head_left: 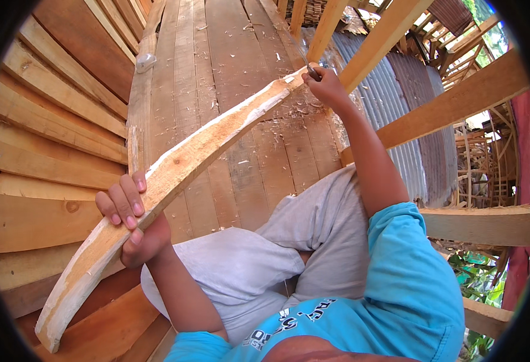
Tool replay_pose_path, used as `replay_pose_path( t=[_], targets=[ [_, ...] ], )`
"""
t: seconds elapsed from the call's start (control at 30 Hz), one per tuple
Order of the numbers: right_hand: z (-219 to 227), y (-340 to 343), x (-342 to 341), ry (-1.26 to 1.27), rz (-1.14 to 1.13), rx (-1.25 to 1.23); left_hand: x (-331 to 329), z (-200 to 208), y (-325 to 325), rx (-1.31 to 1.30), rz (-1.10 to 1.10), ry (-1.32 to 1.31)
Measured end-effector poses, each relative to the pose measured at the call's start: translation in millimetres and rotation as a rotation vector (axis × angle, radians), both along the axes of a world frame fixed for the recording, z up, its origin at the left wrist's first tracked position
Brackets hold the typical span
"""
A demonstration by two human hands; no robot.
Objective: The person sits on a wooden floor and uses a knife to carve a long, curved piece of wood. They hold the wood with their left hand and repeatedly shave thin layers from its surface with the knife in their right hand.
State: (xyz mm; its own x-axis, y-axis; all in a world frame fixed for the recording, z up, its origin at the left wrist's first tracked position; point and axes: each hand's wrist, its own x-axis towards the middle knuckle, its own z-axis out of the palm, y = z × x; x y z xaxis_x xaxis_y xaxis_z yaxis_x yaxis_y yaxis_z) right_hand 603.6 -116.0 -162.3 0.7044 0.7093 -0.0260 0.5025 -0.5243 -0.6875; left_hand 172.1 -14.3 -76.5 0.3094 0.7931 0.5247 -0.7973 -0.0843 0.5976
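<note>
A long, curved wooden plank (183, 160) with pale, whitish edges slants across my lap, from the lower left to the upper right. My left hand (135, 220) wraps around it below the middle, fingers over the far side and thumb at the near edge. At the plank's upper end, my right hand (328, 89) is closed around the dark handle of a knife (314, 73). Its thin blade points up and away, close to the plank's tip; whether it touches the wood I cannot tell.
Wood shavings (277, 130) lie scattered over the plank floor (229, 181). Stacked boards (41, 211) line the left side. A clear plastic object (146, 62) sits at the far left of the floor. Wooden rails (452, 96) and corrugated metal sheets (392, 102) border the right.
</note>
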Motion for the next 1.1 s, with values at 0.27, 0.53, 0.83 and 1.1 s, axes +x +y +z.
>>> replay_pose_path(
  t=[0.27, 0.53, 0.83, 1.1],
  targets=[
    [-11.8, 24.6, -7.1, 0.006, 0.041, -0.07, -4.8, -2.5, 0.5, 0.017, 0.018, 0.026],
    [25.8, 18.6, -14.5, 0.365, 0.029, 0.231, -3.9, -4.9, 0.1, 0.01, 0.016, 0.008],
    [41.3, 14.6, -2.1, -0.387, -0.282, 0.345, 0.0, -5.1, -0.6, 0.012, 0.025, 0.001],
    [36.0, -9.4, 21.1, 0.331, 0.088, 0.161, 3.8, -10.3, -3.6, 0.016, 0.11, -0.041]
  ],
)
